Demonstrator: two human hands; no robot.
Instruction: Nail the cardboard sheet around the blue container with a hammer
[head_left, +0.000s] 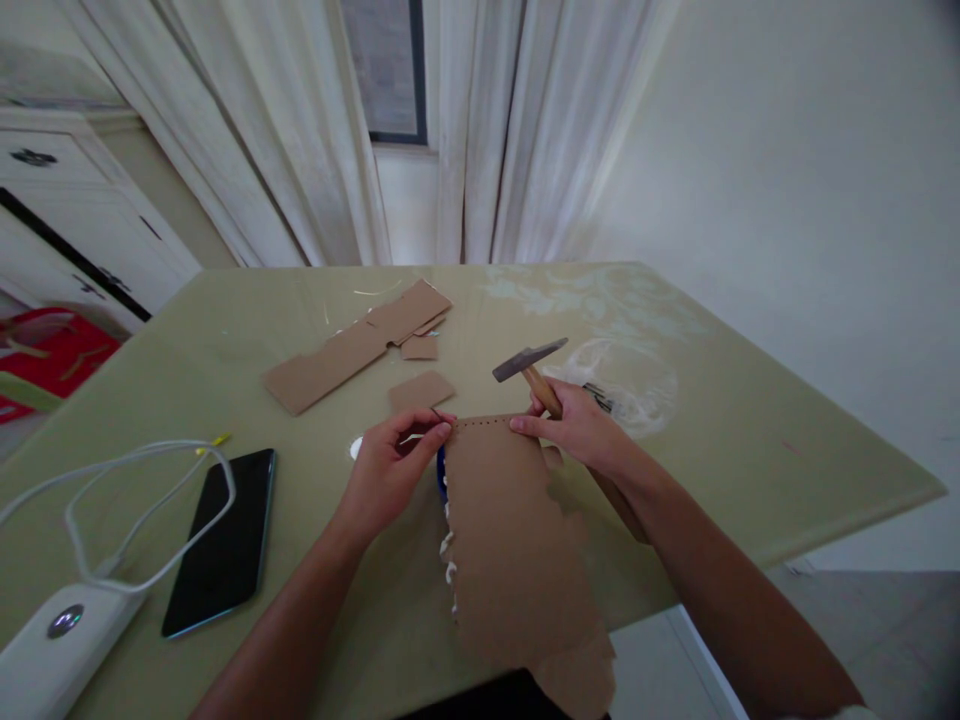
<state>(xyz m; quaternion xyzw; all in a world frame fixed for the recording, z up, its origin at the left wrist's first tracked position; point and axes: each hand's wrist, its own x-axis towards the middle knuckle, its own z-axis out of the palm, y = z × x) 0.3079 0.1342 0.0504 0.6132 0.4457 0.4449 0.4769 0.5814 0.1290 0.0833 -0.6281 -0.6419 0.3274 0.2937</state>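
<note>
A brown cardboard sheet (517, 540) lies in front of me, with a row of small dark holes along its far edge and white bits along its left edge. My left hand (397, 460) is at the sheet's far left corner, its thumb and forefinger pinching a thin dark nail. The handle of a hammer (531, 362) is in my right hand (581, 425), whose thumb presses on the sheet's far right corner. The hammer's metal head points up and away. Something blue (442, 475) shows partly under the sheet's left side.
Cardboard strips (352, 345) and a small cardboard piece (421, 390) lie farther back. A clear plastic bag (637, 390) with dark nails (598, 397) is right of the hammer. To the left are a black phone (229, 540), a white cable (154, 585) and a white power strip (67, 640).
</note>
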